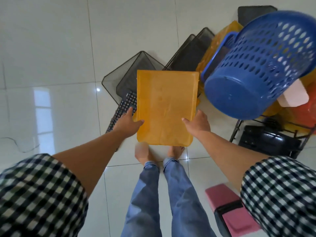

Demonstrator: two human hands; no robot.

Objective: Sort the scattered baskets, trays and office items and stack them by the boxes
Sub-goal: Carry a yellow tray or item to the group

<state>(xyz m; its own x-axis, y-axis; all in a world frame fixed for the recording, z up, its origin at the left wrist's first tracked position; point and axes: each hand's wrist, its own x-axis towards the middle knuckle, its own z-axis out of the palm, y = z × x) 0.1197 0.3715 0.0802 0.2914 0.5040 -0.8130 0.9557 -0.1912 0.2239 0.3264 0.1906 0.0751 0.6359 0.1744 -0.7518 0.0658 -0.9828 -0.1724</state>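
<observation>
- White glossy tile floor [51, 69] fills the background; the person stands on it in bare feet [142, 153], directly below the hands.
- Pink box [227, 209] lies on the floor behind and below the right forearm, nearest the camera.
- Left hand [127, 121] grips the near left edge of the orange tray [165, 106], thumb on top, fingers hidden beneath.
- Right hand [199, 123] grips the near right edge, thumb on top. The hands are apart, with the tray held flat between them above the floor.
- Black keyboard [124, 106] lies just beyond the left hand, partly covered by the tray.
- Wire rack [238, 129] stands to the right of the right hand.
- Black mesh basket [130, 72] sits beyond the keyboard.
- Black mesh trays [188, 55] lie beyond the tray's far edge.
- Blue basket [256, 65], perforated, lies tipped on its side beyond and right of the right hand.
</observation>
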